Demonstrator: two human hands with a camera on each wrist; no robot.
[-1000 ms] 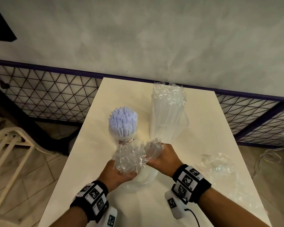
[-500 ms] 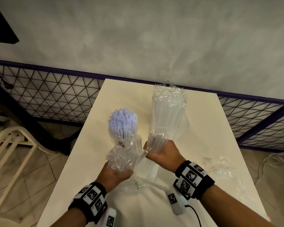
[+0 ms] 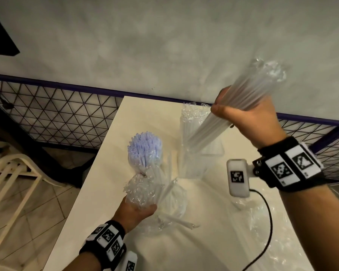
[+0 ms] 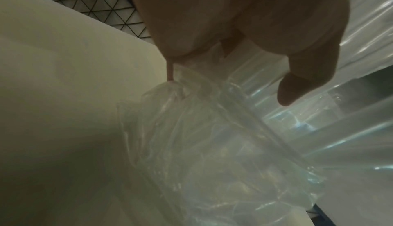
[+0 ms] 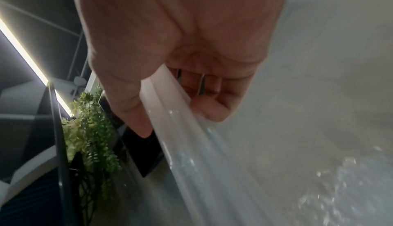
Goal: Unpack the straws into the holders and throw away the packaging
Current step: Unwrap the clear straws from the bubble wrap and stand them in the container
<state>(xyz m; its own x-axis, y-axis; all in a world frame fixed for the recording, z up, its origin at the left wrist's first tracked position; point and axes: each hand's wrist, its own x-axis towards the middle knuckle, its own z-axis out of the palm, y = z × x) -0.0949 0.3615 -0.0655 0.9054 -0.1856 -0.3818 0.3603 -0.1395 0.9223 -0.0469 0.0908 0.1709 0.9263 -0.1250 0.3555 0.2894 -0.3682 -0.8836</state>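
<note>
Clear plastic bag (image 3: 143,192), crumpled at its mouth, is gripped by the left hand (image 3: 134,212) low over the cream worktop (image 3: 98,184), much as half a second ago. A few loose straws (image 3: 170,187) stick out of the bag beside the hand, and one lies on the worktop near it. In the left wrist view the fingers (image 4: 306,71) curl down onto the wrinkled film.

The right hand (image 3: 249,116) has risen since the earlier frame: then it held its bundle low beside the left hand, now it is up at the right, above the worktop and in front of the grey wall (image 3: 164,45). Its grip is closed round a bundle of wrapped white straws (image 3: 243,102), tilted, the twisted wrapper ends pointing up and to the right, the lower ends pointing down toward the clear holder (image 3: 202,153). The right wrist view shows thumb and fingers (image 5: 212,107) wrapped round the bundle.

The clear holder stands at the far middle of the worktop with wrapped straws upright in it. A second holder, left of it, carries pale blue straws (image 3: 144,149). More clear film (image 3: 262,222) lies on the worktop at the right.
</note>
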